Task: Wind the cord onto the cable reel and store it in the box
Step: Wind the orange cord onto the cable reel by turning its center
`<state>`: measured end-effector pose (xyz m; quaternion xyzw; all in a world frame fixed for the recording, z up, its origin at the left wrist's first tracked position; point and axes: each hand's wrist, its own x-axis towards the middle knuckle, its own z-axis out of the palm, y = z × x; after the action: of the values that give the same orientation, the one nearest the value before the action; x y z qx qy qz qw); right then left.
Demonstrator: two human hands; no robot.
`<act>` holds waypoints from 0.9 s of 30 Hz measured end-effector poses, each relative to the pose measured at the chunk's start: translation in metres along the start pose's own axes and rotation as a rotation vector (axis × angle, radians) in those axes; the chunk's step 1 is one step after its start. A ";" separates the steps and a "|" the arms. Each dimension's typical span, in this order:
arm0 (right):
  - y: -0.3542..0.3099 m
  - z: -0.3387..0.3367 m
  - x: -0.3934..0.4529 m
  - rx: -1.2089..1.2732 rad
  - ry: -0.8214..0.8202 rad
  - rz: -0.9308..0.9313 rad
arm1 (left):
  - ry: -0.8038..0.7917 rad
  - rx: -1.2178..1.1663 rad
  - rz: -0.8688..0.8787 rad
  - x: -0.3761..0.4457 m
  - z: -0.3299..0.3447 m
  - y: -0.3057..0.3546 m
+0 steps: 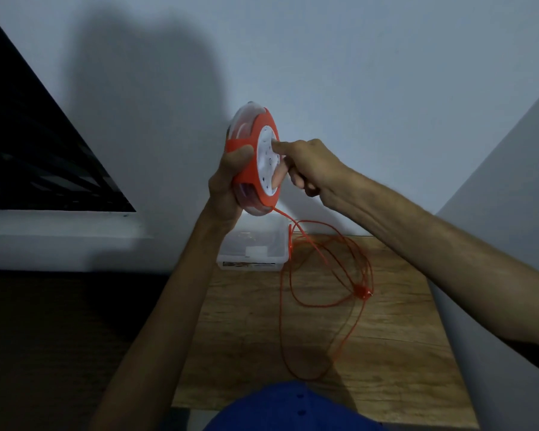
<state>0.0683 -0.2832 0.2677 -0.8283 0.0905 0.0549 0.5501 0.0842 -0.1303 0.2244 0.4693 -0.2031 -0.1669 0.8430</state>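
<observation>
An orange cable reel [250,141] with a white centre disc is held upright in front of the wall, above the table. My left hand [227,185] grips its rim from the left. My right hand [305,169] has its index finger pressed into the white disc, the other fingers curled. An orange cord [296,293] runs out of the reel's bottom and lies in loose loops on the wooden table [386,353]. The cord's orange plug [362,291] lies among the loops. A clear plastic box [252,253] stands at the table's far left corner, partly hidden by my left forearm.
The table sits in a corner between two pale walls. A dark window [38,157] with a white ledge is at left. Dark floor lies left of the table. A blue garment [293,409] fills the bottom middle.
</observation>
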 end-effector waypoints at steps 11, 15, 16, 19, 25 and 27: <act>0.025 -0.004 -0.024 -0.788 0.098 -0.911 | 0.016 -0.254 -0.061 -0.012 -0.002 0.010; 0.030 -0.011 -0.018 -0.965 0.064 -1.012 | -0.025 -0.292 -0.143 -0.013 -0.005 0.009; 0.028 -0.013 -0.017 -0.982 0.081 -1.031 | 0.007 -0.291 -0.141 -0.012 -0.005 0.008; 0.020 -0.020 -0.016 -0.955 0.153 -1.068 | -0.013 -0.272 -0.045 -0.012 -0.002 0.001; -0.003 -0.019 -0.024 -0.361 0.291 -0.630 | 0.042 -0.208 0.053 -0.003 0.023 0.003; -0.009 -0.019 -0.021 -0.219 0.341 -0.537 | 0.041 -0.162 0.086 0.001 0.028 0.005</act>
<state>0.0490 -0.2956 0.2872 -0.8741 -0.0466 -0.2219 0.4296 0.0721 -0.1485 0.2418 0.3936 -0.1914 -0.1368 0.8887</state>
